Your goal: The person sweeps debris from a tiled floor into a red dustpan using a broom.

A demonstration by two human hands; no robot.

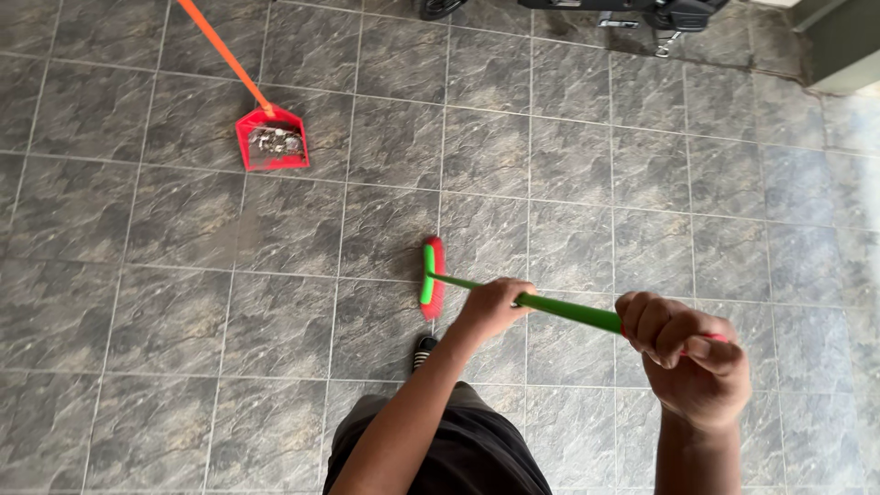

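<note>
I hold a broom with a green handle (568,312) in both hands. My left hand (495,307) grips the handle lower down, close to the head. My right hand (687,353) is wrapped around the red grip at the top end. The broom head (432,278), green with red bristles, rests on the grey tiled floor (596,183) just ahead of my shoe (423,348). A red dustpan (272,139) with an orange long handle (220,50) stands on the floor at the upper left, holding a heap of debris.
Dark machinery or a vehicle part (632,14) with a wheel sits along the top edge. A wall base or step (843,55) is at the top right. My dark shorts (458,449) fill the bottom middle.
</note>
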